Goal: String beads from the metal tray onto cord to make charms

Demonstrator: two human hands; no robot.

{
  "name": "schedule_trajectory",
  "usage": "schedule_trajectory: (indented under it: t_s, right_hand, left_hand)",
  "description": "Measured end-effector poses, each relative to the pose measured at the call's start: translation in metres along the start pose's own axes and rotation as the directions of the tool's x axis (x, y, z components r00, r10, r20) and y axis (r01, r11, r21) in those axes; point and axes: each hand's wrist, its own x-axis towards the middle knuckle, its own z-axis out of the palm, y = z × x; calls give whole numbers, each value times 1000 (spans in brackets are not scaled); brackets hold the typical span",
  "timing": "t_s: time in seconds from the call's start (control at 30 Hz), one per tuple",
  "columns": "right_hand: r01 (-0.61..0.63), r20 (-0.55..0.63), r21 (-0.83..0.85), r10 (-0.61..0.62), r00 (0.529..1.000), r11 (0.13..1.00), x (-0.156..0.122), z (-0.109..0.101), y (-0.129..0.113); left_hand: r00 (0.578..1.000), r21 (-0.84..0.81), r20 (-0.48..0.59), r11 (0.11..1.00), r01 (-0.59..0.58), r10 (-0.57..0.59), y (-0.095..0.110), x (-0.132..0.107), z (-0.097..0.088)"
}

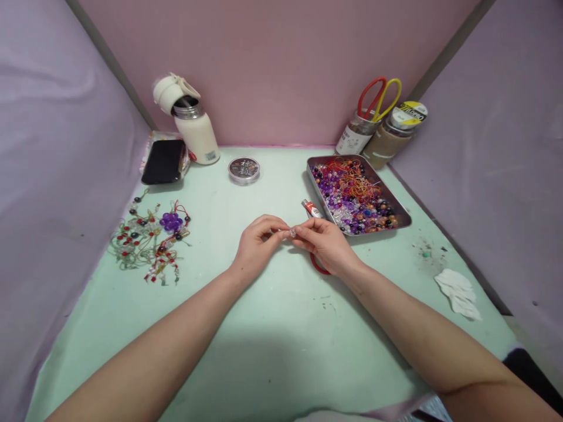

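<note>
My left hand (261, 241) and my right hand (324, 241) meet over the middle of the table, fingertips pinched together. Between them shows a small clear bead (292, 232), held by both hands; any thread through it is too fine to make out. Under my right hand a red loop handle (319, 265) sticks out, its other end hidden. Just beyond the right fingers lies a red and white lighter (311, 207). A metal tray (402, 225) of purple, clear, black and orange beads with tangled red and yellow cords stands close by on the right.
Beaded cords (152, 237) with a purple flower lie at left. Behind them are a black phone (164, 161), an open white bottle (196, 136) and a round spool case (244, 170). Back right stand jars, one holding red and yellow handles (372, 97). A crumpled tissue (457, 293) lies right.
</note>
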Motion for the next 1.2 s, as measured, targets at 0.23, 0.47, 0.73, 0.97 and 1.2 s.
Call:
schedule_trajectory:
  t_s: [0.23, 0.47, 0.73, 0.97, 1.2]
  right_hand:
    - [9, -15, -42, -9, 1000, 999, -3, 3, 1]
    - [15, -10, -12, -15, 1000, 1000, -2, 4, 4]
    - [-24, 25, 116, 21, 999, 993, 0, 2, 2]
    - [-7, 9, 91, 6, 1000, 996, 0, 2, 3]
    - [21, -30, 145, -17, 999, 989, 0, 3, 1]
  left_hand:
    - [958, -307, -64, 919, 247, -279, -1, 3, 0]
    - [935, -403, -94, 872, 277, -341, -4, 4, 0]
    - [947, -262, -165, 938, 227, -275, -2, 5, -1]
    - [981, 71, -168, 991, 111, -97, 3, -1, -1]
    - [987, 386, -64, 916, -110, 146, 3, -5, -1]
